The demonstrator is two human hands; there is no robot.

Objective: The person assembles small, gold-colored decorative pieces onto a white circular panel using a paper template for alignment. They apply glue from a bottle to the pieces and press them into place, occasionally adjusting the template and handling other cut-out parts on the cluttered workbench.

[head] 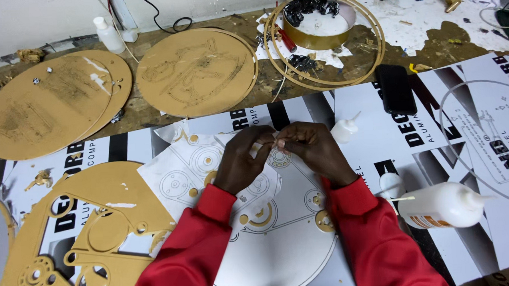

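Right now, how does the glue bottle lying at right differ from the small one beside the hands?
The right bottle is large, lies on its side and carries an orange label. The small bottle near the right hand looks plain and far smaller, nozzle tilted up-right. Both are white plastic with pointed nozzles.

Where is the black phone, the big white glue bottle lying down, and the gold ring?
Black phone (396, 88), head view, middle of its dark back.
White glue bottle (443, 205), head view, middle of its body.
Gold ring (379, 53), head view, right side of the thin hoop.
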